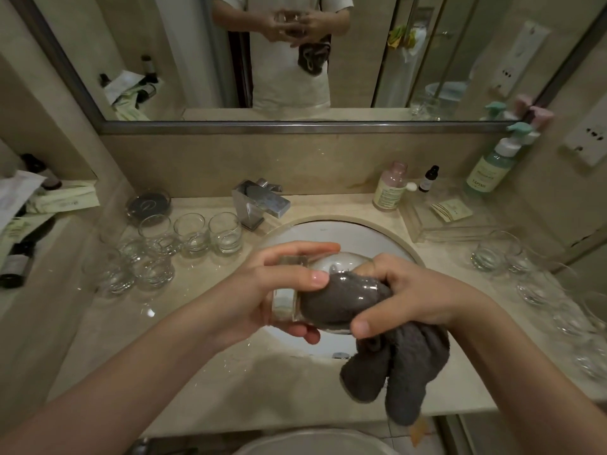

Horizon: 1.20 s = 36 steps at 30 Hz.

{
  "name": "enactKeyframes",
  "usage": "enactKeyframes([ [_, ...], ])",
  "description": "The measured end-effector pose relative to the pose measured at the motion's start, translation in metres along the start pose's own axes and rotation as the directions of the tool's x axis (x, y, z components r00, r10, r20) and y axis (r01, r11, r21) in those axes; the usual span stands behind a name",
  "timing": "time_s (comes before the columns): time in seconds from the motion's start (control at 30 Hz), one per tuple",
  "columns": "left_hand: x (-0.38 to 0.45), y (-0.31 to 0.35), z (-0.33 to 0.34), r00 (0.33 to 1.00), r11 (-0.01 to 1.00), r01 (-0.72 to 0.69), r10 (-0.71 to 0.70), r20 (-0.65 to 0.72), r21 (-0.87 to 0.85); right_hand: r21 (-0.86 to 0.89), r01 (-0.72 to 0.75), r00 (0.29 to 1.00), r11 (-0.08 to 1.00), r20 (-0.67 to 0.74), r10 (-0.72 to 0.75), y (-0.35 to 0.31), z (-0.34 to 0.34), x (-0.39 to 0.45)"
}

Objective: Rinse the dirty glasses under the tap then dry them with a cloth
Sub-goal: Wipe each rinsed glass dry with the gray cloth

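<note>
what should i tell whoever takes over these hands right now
Left hand grips a clear glass tumbler on its side over the white round sink.
Right hand holds a grey terry cloth, pushed into the tumbler's mouth.
Tap shows no running water.
Done: this glass seems rinsed; drying under way.
Left: finish it; clear glasses stand left and right of the sink, state unclear.

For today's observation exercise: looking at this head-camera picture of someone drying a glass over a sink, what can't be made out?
- Head view: the glass's mouth, hidden by the grey cloth and the right hand.
- The left hand's palm side, behind the glass.
- Labels on the green pump bottle and the pink bottle: too small and blurred.
- The glasses on the right: blurred, cut by the edge; count unclear.
- The sink's drain, mostly covered by the cloth.
</note>
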<state>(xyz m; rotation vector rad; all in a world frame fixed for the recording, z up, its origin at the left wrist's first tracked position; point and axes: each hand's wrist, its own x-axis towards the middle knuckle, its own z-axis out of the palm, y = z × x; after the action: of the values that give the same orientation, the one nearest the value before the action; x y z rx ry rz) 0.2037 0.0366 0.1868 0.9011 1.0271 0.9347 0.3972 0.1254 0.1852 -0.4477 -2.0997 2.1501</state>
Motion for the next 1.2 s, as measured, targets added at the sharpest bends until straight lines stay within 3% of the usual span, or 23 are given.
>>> enactKeyframes([
  [0.07,0.000,0.004,0.000,0.999,0.997,-0.037,0.036,0.008,0.064,0.025,0.016,0.999,1.000,-0.033,-0.015,0.004,-0.002,0.000],
  [0.1,-0.001,0.009,-0.001,0.996,0.977,-0.094,0.093,0.015,0.191,0.064,0.021,0.999,0.998,-0.038,-0.018,0.006,-0.003,-0.001],
  [0.13,-0.001,0.012,-0.004,0.979,0.891,-0.198,0.199,0.042,0.408,0.111,0.016,0.999,0.994,-0.037,-0.012,0.008,-0.005,-0.001],
  [0.2,0.000,0.018,-0.008,0.910,0.497,-0.365,0.367,0.191,0.787,0.165,0.006,1.000,0.986,-0.020,-0.003,0.011,-0.008,-0.001],
  [0.23,0.001,0.020,-0.009,0.886,0.392,-0.401,0.396,0.241,0.828,0.157,0.005,1.000,0.988,-0.012,-0.003,0.012,-0.008,-0.001],
  [0.27,0.002,0.020,-0.010,0.894,0.433,-0.398,0.382,0.235,0.809,0.136,0.002,1.000,0.991,-0.010,-0.001,0.011,-0.008,0.000],
  [0.3,0.002,0.019,-0.010,0.925,0.575,-0.354,0.333,0.184,0.738,0.105,-0.001,1.000,0.994,-0.016,0.003,0.009,-0.008,0.000],
  [0.37,0.003,0.017,-0.008,0.979,0.890,-0.205,0.187,0.085,0.408,0.018,-0.008,1.000,1.000,-0.024,0.009,0.004,-0.007,0.000],
  [0.43,0.004,0.011,-0.005,0.999,0.988,-0.036,0.036,0.006,0.149,-0.056,-0.004,1.000,0.998,-0.021,0.003,0.000,-0.006,0.000],
  [0.5,0.005,0.008,-0.003,1.000,0.996,0.009,-0.006,-0.027,0.089,-0.085,0.000,1.000,0.996,-0.021,-0.002,0.001,-0.006,0.001],
  [0.57,0.005,0.009,-0.005,0.995,0.970,-0.087,0.094,-0.022,0.228,-0.061,0.005,0.999,0.998,-0.044,-0.007,0.007,-0.008,0.001],
  [0.63,0.004,0.015,-0.008,0.962,0.797,-0.258,0.265,0.067,0.547,0.017,0.006,0.997,1.000,-0.074,-0.005,0.013,-0.011,0.001],
  [0.7,0.005,0.020,-0.007,0.928,0.633,-0.346,0.340,0.153,0.692,0.109,0.020,0.997,0.994,-0.082,-0.011,0.016,-0.012,0.001],
  [0.77,0.006,0.024,-0.006,0.938,0.742,-0.335,0.324,0.126,0.581,0.086,0.038,0.997,0.996,-0.065,-0.032,0.014,-0.013,0.001],
  [0.83,0.008,0.023,-0.003,0.976,0.929,-0.216,0.209,0.056,0.302,-0.038,0.032,0.998,0.999,-0.052,-0.034,0.003,-0.014,0.000],
  [0.87,0.009,0.021,0.000,0.991,0.975,-0.133,0.131,0.022,0.176,-0.112,0.020,0.998,0.994,-0.052,-0.026,-0.003,-0.014,-0.001],
  [0.97,0.009,0.013,0.002,0.999,0.999,-0.028,0.028,-0.016,0.030,-0.179,0.013,1.000,0.984,-0.021,-0.017,-0.010,-0.014,-0.003],
  [1.03,0.008,0.013,-0.001,0.995,0.985,-0.103,0.102,0.014,0.136,-0.147,0.032,0.999,0.989,-0.017,-0.035,-0.009,-0.015,-0.003],
  [1.07,0.006,0.014,-0.003,0.983,0.944,-0.184,0.180,0.041,0.275,-0.131,0.043,0.998,0.990,-0.030,-0.047,-0.007,-0.016,-0.002],
  [1.13,0.003,0.019,-0.005,0.938,0.745,-0.334,0.322,0.127,0.577,-0.060,0.040,0.998,0.997,-0.039,-0.042,-0.001,-0.018,-0.002],
  [1.17,0.004,0.019,-0.006,0.921,0.665,-0.366,0.359,0.150,0.651,-0.023,0.035,0.999,0.999,-0.034,-0.036,0.001,-0.018,-0.002],
  [1.2,0.004,0.020,-0.005,0.915,0.659,-0.377,0.375,0.149,0.651,-0.010,0.033,0.999,0.999,-0.021,-0.033,0.002,-0.018,-0.002],
])
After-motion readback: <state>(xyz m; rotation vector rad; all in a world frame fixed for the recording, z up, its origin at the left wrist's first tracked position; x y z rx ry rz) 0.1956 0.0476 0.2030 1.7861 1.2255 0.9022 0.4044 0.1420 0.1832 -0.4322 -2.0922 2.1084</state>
